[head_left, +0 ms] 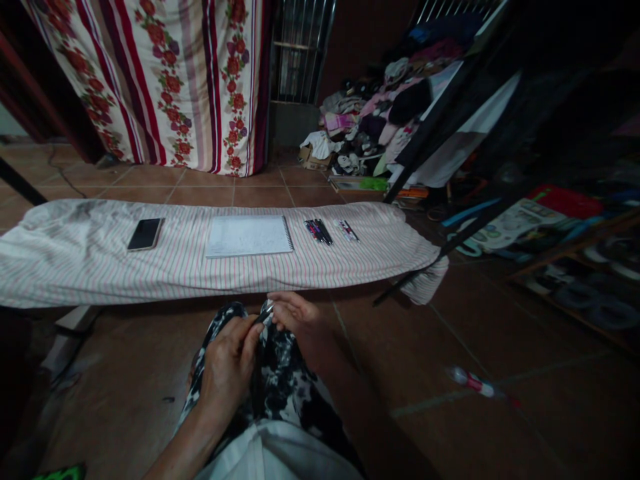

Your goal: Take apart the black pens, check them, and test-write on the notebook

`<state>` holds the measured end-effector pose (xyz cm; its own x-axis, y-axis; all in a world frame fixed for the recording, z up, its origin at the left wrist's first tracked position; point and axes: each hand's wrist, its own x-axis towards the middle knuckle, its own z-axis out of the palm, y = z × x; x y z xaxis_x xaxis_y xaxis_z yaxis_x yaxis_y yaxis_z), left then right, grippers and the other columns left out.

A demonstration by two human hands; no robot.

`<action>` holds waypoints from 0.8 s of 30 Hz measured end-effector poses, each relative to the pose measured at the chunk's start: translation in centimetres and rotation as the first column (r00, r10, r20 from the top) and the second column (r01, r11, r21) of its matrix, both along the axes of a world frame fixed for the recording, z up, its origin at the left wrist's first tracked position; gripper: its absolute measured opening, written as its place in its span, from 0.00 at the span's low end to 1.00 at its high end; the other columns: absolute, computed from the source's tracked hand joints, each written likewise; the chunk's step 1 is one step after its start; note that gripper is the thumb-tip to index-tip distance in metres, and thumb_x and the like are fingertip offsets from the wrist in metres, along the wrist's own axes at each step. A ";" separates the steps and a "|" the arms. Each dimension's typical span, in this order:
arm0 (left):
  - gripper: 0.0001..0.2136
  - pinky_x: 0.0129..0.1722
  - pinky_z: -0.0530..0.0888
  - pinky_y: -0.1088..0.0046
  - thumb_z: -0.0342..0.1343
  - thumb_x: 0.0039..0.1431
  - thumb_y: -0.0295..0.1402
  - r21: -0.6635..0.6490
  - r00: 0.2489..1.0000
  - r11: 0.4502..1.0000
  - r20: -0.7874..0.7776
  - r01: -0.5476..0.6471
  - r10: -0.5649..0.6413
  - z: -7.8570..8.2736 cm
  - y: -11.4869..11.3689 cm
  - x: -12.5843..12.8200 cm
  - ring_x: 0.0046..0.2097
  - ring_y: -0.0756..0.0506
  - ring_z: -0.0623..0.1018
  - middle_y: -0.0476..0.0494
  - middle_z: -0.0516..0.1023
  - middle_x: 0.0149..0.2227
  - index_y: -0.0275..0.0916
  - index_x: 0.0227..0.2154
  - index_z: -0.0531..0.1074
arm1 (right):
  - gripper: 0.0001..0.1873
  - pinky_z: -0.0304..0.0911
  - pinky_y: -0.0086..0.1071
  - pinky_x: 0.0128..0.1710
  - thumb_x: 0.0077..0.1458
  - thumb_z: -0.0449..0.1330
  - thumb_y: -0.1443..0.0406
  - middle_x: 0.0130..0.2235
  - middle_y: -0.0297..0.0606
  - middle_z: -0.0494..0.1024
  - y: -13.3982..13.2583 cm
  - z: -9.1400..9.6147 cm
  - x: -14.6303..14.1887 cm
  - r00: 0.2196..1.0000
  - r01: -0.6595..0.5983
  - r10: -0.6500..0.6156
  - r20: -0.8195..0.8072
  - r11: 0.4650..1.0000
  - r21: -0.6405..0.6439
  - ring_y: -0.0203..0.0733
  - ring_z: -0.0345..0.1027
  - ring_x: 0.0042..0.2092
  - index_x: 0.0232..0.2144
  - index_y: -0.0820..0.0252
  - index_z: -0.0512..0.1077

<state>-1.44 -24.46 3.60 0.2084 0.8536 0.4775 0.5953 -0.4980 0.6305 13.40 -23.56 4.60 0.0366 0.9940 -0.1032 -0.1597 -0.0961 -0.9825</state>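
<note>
Above my lap, my left hand [229, 357] is closed around a dark pen [263, 315] with a silvery tip pointing up and right. At that tip, my right hand [296, 312] has its thumb and fingers pinched together; what exactly lies between them is too small to make out. On the striped cloth [175, 270] ahead lies a spiral notebook [250, 235] with its page facing up. Right of the notebook are a bundle of dark pens [319, 231] and a smaller group of light-coloured pens [349, 231]. A phone [145, 234] rests to the notebook's left, its screen dark.
A plastic bottle [473, 382] with a red-and-white label lies on the tiled floor at right. Dark slanting poles [425, 147] stand by the cloth's right end. Behind are a floral curtain [165, 80] and a heap of clothes [373, 117]. A shelf [575, 287] is at far right.
</note>
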 end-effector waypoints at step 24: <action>0.12 0.35 0.74 0.71 0.48 0.60 0.35 -0.123 0.999 0.992 0.038 -0.001 0.005 -0.7 1.3 0.6 0.36 0.46 0.78 0.42 0.79 0.34 0.38 0.36 0.75 | 0.11 0.60 0.26 0.28 0.45 0.62 0.58 0.26 0.32 0.74 1.6 -1.1 0.7 0.996 0.029 -0.025 0.088 0.998 -0.050 0.33 0.66 0.28 0.28 0.59 0.72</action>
<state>-0.82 -23.18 2.92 0.1893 0.9071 0.3760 0.5708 -0.4133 0.7095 14.07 -21.92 3.45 0.0746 0.9859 -0.1495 -0.0766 -0.1438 -0.9866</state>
